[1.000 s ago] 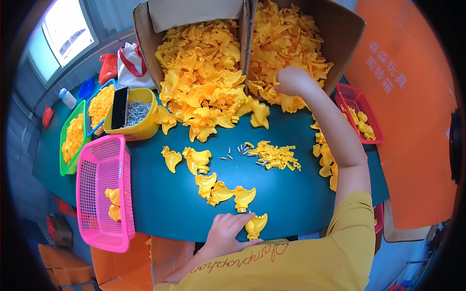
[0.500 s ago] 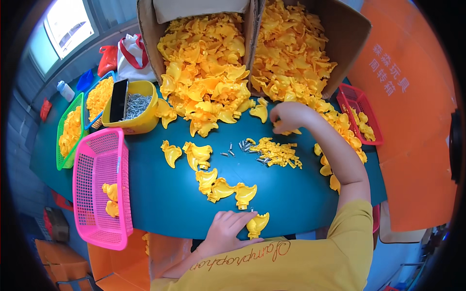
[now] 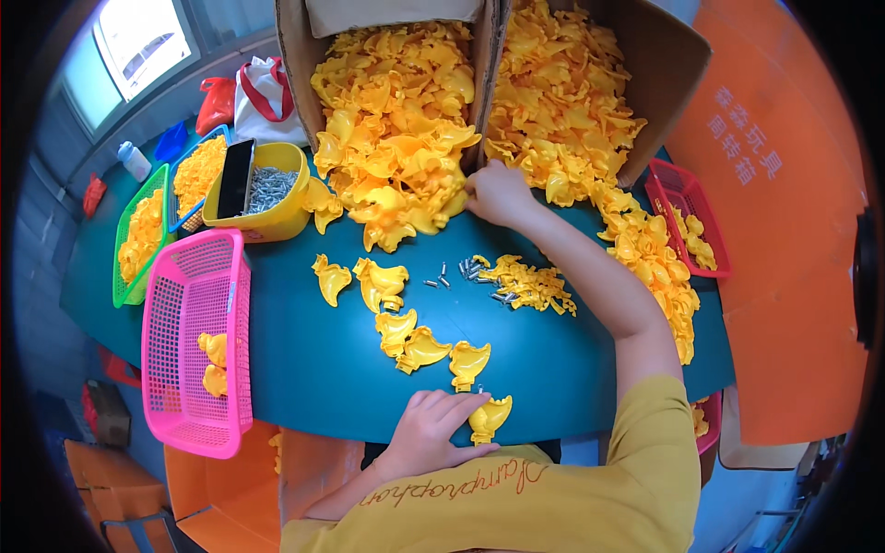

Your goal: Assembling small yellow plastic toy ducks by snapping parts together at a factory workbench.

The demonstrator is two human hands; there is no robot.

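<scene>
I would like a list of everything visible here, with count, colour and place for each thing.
table: one, teal, centre
boxes: two, brown, far edge, spilling yellow parts
loose parts: several, yellow, mid-table
screws: a few, grey, mid-table
pink basket: one, left edge
tub: one, yellow, holding screws
red basket: one, right
green basket: one, far left
left hand: on a yellow part, near edge
right hand: at the pile by the boxes

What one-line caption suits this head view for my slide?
Left hand rests on a yellow shell at the teal table edge; right hand reaches the yellow pile.
</scene>
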